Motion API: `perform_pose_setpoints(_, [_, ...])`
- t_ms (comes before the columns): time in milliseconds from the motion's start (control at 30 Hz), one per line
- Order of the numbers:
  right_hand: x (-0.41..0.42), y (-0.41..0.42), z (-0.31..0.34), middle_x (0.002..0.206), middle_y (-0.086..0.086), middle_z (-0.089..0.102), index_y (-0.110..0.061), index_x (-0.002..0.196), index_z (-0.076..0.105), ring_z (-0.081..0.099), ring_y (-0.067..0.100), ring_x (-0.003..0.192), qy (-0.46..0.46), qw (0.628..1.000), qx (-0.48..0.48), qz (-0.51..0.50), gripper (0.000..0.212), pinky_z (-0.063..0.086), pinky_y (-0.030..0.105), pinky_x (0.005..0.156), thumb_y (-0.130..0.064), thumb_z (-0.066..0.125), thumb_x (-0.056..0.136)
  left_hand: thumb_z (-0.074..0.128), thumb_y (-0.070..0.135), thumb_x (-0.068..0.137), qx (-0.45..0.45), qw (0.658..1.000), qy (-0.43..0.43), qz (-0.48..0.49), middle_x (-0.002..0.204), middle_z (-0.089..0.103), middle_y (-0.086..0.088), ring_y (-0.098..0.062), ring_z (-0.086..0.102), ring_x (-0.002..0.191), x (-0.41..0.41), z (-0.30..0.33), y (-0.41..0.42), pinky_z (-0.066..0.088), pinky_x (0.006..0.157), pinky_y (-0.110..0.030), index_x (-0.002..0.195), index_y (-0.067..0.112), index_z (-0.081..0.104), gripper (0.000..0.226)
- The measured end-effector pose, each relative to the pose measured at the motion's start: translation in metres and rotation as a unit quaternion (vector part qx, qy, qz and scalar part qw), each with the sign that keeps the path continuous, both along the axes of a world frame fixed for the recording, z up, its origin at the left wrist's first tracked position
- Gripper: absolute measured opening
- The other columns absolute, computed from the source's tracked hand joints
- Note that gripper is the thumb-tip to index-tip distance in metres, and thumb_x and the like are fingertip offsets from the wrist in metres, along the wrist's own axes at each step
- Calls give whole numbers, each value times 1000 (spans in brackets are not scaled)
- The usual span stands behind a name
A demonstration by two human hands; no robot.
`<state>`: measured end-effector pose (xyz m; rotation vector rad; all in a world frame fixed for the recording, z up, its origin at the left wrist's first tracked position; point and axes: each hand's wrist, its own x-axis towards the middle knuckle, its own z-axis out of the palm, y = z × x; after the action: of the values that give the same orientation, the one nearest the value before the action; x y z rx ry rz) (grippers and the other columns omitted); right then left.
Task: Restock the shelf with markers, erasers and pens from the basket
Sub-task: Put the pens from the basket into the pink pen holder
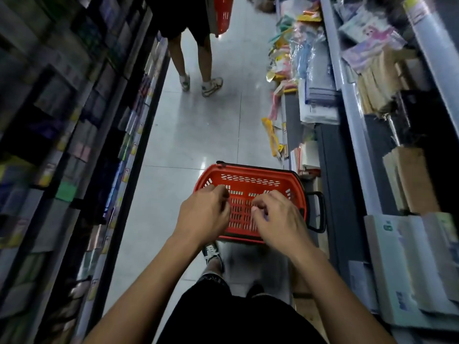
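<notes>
A red plastic basket [250, 180] with a black handle [318, 212] stands on the floor in front of me. The part of its slotted bottom that I can see holds nothing. Both my hands hover over it, backs up. My left hand [203, 214] is over the basket's left side with its fingers curled under, and nothing shows in them. My right hand [278, 219] is over the middle, also with curled fingers. A thin bluish sliver shows at its fingertips, but I cannot make out what it is. Stationery shelves [407, 256] stand to my right.
I am in a narrow shop aisle with a tiled floor [198, 135]. Dark shelving [74, 145] full of boxed goods lines the left side. Another person [193, 45] stands farther up the aisle with a red basket [222, 13]. Packets [273, 135] hang off the right shelf's edge.
</notes>
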<state>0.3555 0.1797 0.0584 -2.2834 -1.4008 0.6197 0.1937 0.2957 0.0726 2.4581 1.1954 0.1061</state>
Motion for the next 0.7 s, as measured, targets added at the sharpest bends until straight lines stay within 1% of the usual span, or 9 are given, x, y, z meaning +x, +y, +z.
perform_pose_setpoints(33, [2,10,-1,107,-10,56,-26,117,67,58,12,100,-1,1000,-10,-6,26,52,34,88,-40,54,100,51,34,97,-3,1000,3,-7,99,68,4,-21,62,79,2,-4,13,49,61,-33,95,26,58,11])
perform_pose_setpoints(133, [10,33,-6,106,-10,57,-27,114,68,59,13,100,5,999,-33,-32,23,52,35,85,-39,56,99,50,36,97,-15,999,13,-30,101,68,4,-22,65,84,11,-15,48,56,67,-37,104,25,63,18])
perform_pose_setpoints(233, [20,51,-16,108,-11,58,-26,115,68,60,13,100,5,997,-52,-59,23,54,36,85,-38,58,98,50,36,98,-24,997,22,-64,99,67,3,-23,65,86,25,-29,77,55,68,-37,103,23,62,19])
perform_pose_setpoints(367, [36,61,-31,105,-10,57,-25,116,68,59,11,95,24,993,-76,-86,24,52,33,82,-37,57,99,52,36,99,-39,993,35,-105,99,67,2,-21,64,84,46,-47,97,55,66,-35,107,21,64,21])
perform_pose_setpoints(433, [45,64,-42,103,-12,56,-28,115,67,58,10,92,34,990,-94,-96,22,49,29,78,-39,57,99,51,37,100,-52,992,43,-111,100,67,2,-20,64,85,58,-58,102,58,69,-38,109,22,64,22])
perform_pose_setpoints(500, [57,67,-58,101,-14,54,-30,113,67,58,9,91,57,985,-112,-115,19,49,28,76,-39,57,99,51,37,100,-62,991,45,-113,101,67,2,-19,64,88,73,-70,106,58,70,-38,111,22,64,23])
perform_pose_setpoints(633, [84,70,-108,103,-11,60,-25,110,70,60,8,90,132,968,-142,-161,16,55,34,84,-29,61,98,52,34,100,-98,989,50,-100,104,68,0,-21,65,89,100,-109,108,58,73,-39,112,19,65,23])
perform_pose_setpoints(700, [96,70,-141,105,-5,65,-22,110,71,62,13,91,154,958,-169,-173,17,54,35,86,-25,61,97,52,33,100,-128,986,62,-83,106,69,-1,-23,66,91,111,-136,107,58,75,-41,112,19,65,23])
